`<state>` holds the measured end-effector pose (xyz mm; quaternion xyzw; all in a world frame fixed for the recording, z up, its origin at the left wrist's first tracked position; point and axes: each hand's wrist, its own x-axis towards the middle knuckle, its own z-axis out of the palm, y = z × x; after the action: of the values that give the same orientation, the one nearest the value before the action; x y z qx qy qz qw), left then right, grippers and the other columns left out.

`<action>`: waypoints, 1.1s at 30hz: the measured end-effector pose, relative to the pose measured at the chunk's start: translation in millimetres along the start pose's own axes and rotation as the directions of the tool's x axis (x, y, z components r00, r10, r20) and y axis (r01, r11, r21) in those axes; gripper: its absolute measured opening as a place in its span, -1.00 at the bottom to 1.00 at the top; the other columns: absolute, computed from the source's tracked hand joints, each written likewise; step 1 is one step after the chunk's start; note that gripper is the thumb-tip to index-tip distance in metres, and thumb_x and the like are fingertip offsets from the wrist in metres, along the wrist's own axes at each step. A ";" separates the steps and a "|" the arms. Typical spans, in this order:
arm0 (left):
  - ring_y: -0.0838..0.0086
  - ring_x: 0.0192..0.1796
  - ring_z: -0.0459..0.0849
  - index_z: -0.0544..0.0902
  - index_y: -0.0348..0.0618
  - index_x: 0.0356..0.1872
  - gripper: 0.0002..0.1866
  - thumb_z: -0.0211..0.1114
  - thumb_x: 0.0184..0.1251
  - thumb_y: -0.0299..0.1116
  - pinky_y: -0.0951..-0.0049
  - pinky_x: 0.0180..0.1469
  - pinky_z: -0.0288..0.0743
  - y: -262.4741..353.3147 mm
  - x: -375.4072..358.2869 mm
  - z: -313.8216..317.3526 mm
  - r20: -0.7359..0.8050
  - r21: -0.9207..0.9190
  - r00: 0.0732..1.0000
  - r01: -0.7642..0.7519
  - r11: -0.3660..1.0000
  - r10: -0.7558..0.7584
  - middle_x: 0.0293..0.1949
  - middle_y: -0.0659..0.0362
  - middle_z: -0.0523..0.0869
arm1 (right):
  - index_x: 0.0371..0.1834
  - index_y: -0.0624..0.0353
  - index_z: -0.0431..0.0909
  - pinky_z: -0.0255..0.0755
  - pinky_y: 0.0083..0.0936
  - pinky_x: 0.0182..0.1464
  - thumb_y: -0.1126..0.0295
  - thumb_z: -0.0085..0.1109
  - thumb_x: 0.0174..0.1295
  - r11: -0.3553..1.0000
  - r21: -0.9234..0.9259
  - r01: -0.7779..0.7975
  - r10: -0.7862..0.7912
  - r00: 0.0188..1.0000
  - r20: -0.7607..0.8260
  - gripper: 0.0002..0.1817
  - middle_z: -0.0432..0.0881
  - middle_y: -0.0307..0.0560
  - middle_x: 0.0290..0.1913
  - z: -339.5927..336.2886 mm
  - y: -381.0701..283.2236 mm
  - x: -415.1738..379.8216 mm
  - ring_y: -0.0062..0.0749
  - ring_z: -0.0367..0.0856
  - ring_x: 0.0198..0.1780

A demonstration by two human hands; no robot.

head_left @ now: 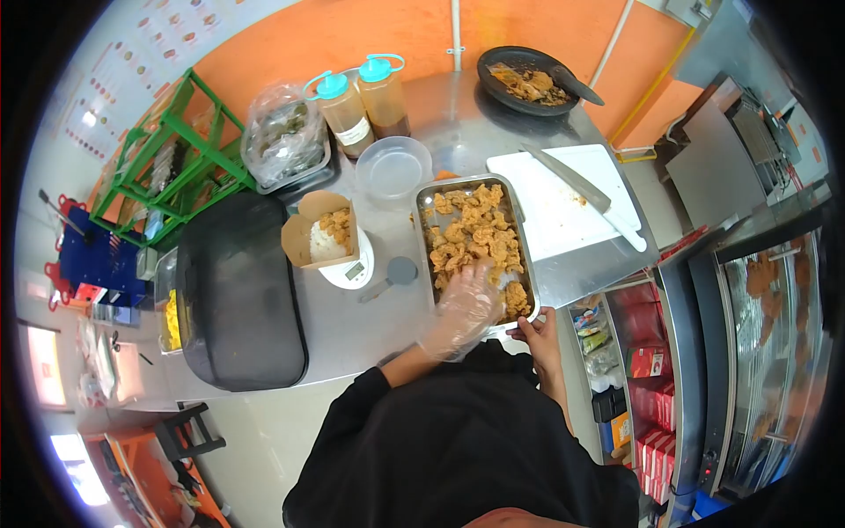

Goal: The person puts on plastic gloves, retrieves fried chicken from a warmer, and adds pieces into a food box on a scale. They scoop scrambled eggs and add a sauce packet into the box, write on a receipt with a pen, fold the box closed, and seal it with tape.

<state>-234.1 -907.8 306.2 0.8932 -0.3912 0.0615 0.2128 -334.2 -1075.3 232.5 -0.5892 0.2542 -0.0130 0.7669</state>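
A metal tray [529,264] of fried chicken pieces [475,224] lies on the steel table in front of me. My left hand [462,308], in a clear plastic glove, reaches into the tray's near part. Its fingers are curled down among the pieces, with the fingertips partly hidden. My bare right hand [539,339] is closed on the tray's near right corner. Left of the tray, an open paper box [304,242] with white rice [324,245] and chicken bits stands on a white digital scale [356,268]. A small grey scoop [400,272] lies between scale and tray.
A white cutting board [563,189] with a large knife [572,180] is at right. Behind stand a clear plastic bowl [393,167], sauce bottles [383,97], a bagged container [283,141] and a stone mortar [528,92]. A dark lid [242,299] and green rack [172,154] are left.
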 end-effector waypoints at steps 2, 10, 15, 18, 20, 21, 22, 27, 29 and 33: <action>0.04 0.15 0.44 0.72 -0.20 -0.12 -0.66 0.29 0.22 -0.17 0.15 0.16 0.38 1.6 -3.3 23.5 -0.030 0.014 0.998 0.049 0.999 -0.048 0.13 -0.06 0.45 | 0.04 0.21 0.12 0.64 -0.46 -0.26 0.57 0.08 0.37 1.000 0.000 0.006 -0.006 1.000 0.011 -0.66 0.65 0.15 -0.20 -0.6 2.1 0.1 -0.24 0.73 -0.33; 0.04 0.05 0.58 0.64 -0.30 -0.34 -0.69 0.40 0.21 -0.19 0.22 0.12 0.45 2.4 -9.8 8.5 -0.034 -0.547 0.951 0.240 0.802 -0.308 0.02 -0.09 0.51 | 0.10 0.21 0.15 0.63 -0.46 -0.23 0.52 0.11 0.37 0.999 -0.021 -0.031 0.031 0.999 0.012 -0.63 0.64 0.13 -0.20 -0.6 -5.0 -1.0 -0.24 0.73 -0.31; 0.11 0.02 0.61 0.66 -0.30 -0.29 -0.70 0.38 0.23 -0.21 0.25 0.10 0.47 -6.5 -12.3 14.5 -0.016 -0.655 0.948 0.231 0.720 -0.319 -0.08 -0.06 0.61 | 0.08 0.20 0.08 0.68 -0.39 -0.26 0.55 0.11 0.36 0.998 -0.033 -0.058 0.059 0.998 0.025 -0.60 0.62 0.21 -0.19 -6.5 -2.3 4.2 -0.17 0.74 -0.34; 0.18 -0.04 0.64 0.67 -0.29 -0.27 -0.72 0.34 0.26 -0.23 0.29 0.09 0.49 -10.0 -10.6 1.3 -0.059 -0.807 0.932 0.166 0.567 -0.357 -0.15 -0.02 0.66 | 0.07 0.18 0.09 0.67 -0.40 -0.26 0.55 0.11 0.36 0.998 -0.019 -0.061 0.061 0.998 0.025 -0.62 0.63 0.19 -0.16 -5.3 -5.5 2.0 -0.16 0.74 -0.31; 0.21 -0.03 0.64 0.68 -0.28 -0.28 -0.74 0.32 0.28 -0.24 0.31 0.11 0.48 -21.1 -10.1 -5.6 0.016 -0.877 0.909 0.214 0.431 -0.418 -0.15 -0.01 0.67 | 0.09 0.23 0.12 0.65 -0.42 -0.21 0.55 0.11 0.36 0.998 -0.027 -0.064 0.064 0.998 0.011 -0.62 0.64 0.18 -0.21 -0.7 -10.8 -0.6 -0.18 0.73 -0.28; 0.17 0.00 0.63 0.67 -0.26 -0.26 -0.75 0.33 0.28 -0.24 0.27 0.09 0.49 -28.7 -9.6 -7.3 -0.018 -0.858 0.926 0.179 0.481 -0.377 -0.13 -0.02 0.66 | 0.09 0.23 0.12 0.65 -0.42 -0.21 0.55 0.11 0.36 0.997 -0.029 -0.066 0.066 0.998 0.001 -0.62 0.64 0.18 -0.21 -0.4 -12.2 -0.9 -0.18 0.73 -0.28; 0.13 0.04 0.62 0.67 -0.24 -0.23 -0.75 0.35 0.27 -0.24 0.23 0.07 0.49 -34.3 -11.4 -9.5 -0.050 -0.836 0.941 0.144 0.529 -0.336 -0.11 -0.04 0.65 | 0.08 0.23 0.12 0.65 -0.42 -0.21 0.55 0.11 0.36 0.998 -0.031 -0.057 0.057 0.998 0.001 -0.63 0.64 0.18 -0.20 0.4 -12.0 -1.5 -0.18 0.73 -0.28; 0.10 -0.14 0.60 0.65 -0.21 -0.29 -0.78 0.31 0.21 -0.25 0.15 -0.06 0.47 -27.8 -22.8 -31.9 0.035 -0.338 0.988 0.154 0.929 -0.150 -0.27 0.00 0.61 | 0.03 0.18 0.11 0.65 -0.42 -0.24 0.53 0.10 0.38 0.998 -0.051 -0.038 0.037 0.999 -0.028 -0.66 0.65 0.15 -0.20 4.1 -9.6 -3.9 -0.20 0.74 -0.30; 0.09 -0.20 0.59 0.65 -0.20 -0.31 -0.78 0.28 0.20 -0.24 0.12 -0.11 0.47 -25.6 -23.3 -22.5 -0.022 -0.194 0.995 0.090 0.977 -0.096 -0.30 0.01 0.60 | 0.05 0.19 0.12 0.65 -0.43 -0.23 0.52 0.11 0.37 0.998 -0.051 -0.035 0.033 0.999 -0.040 -0.64 0.64 0.13 -0.22 4.6 -7.6 -3.8 -0.22 0.73 -0.29; 0.12 -0.21 0.59 0.66 -0.20 -0.28 -0.72 0.29 0.20 -0.16 0.14 -0.12 0.48 -26.2 -27.7 -15.2 -0.059 -0.119 0.997 0.034 0.992 -0.042 -0.30 0.03 0.61 | 0.08 0.18 0.13 0.65 -0.45 -0.22 0.50 0.14 0.37 0.998 -0.054 -0.034 0.030 0.997 -0.066 -0.62 0.64 0.09 -0.24 4.5 -3.2 -3.3 -0.24 0.73 -0.28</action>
<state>-233.2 -866.8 303.6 0.8841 -0.3703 0.0618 0.2781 -334.4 -1071.3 237.4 -0.6052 0.2887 -0.0127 0.7418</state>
